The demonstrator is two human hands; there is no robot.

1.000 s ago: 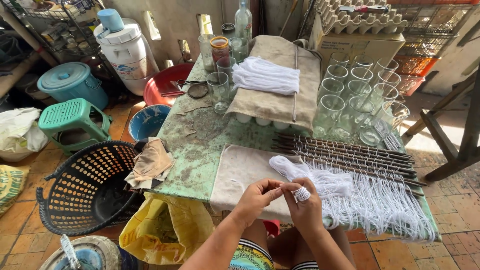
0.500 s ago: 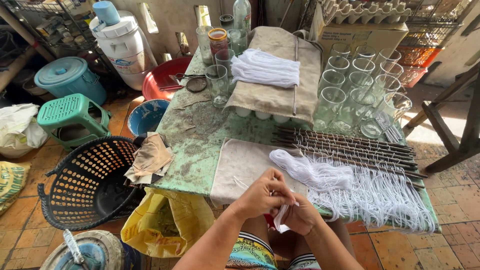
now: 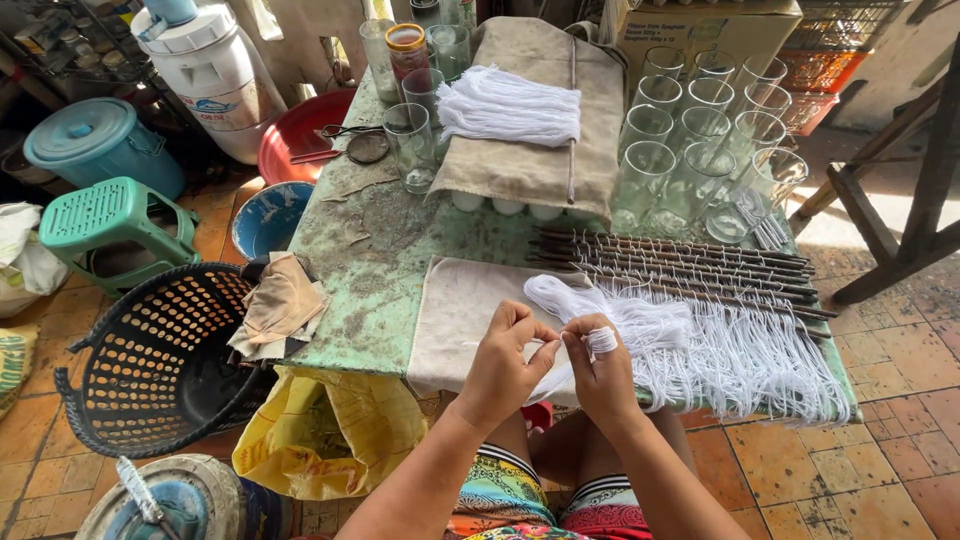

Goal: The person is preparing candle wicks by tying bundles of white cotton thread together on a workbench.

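Right at the near edge of the worn green-painted table [image 3: 400, 230], both hands meet over a length of thin white cotton string. The right hand [image 3: 603, 372] has white string wound around its forefinger [image 3: 602, 341], the fingers curled in and closed on that winding. The left hand [image 3: 503, 362] is pinched shut on the string's free end, thumb against fingertips, just beside the right one, the knuckles nearly touching.

Behind the hands on the table lies a loose bundle of white string [image 3: 600, 305], resting on a pale beige cloth [image 3: 455, 315] spread at the table's near side. To the right of that cloth, a row of dark thin sticks [image 3: 690, 265] lies across the table with many cut white strands [image 3: 740, 355] hanging from them toward the near edge.

Farther back on the table, a folded tan cloth [image 3: 540, 150] carries a tidy skein of white string [image 3: 510, 105]. A cluster of clear drinking glasses [image 3: 700, 130] stands at the table's far right, and a few more glasses and a jar with an orange lid [image 3: 407, 50] stand at its far left.

Left of the table sit a black perforated plastic basket [image 3: 150, 360], a green plastic stool [image 3: 105, 215], a teal lidded bucket [image 3: 95, 145] and a red basin [image 3: 300, 130]. A yellow plastic bag [image 3: 320, 430] hangs below the table's near left corner.
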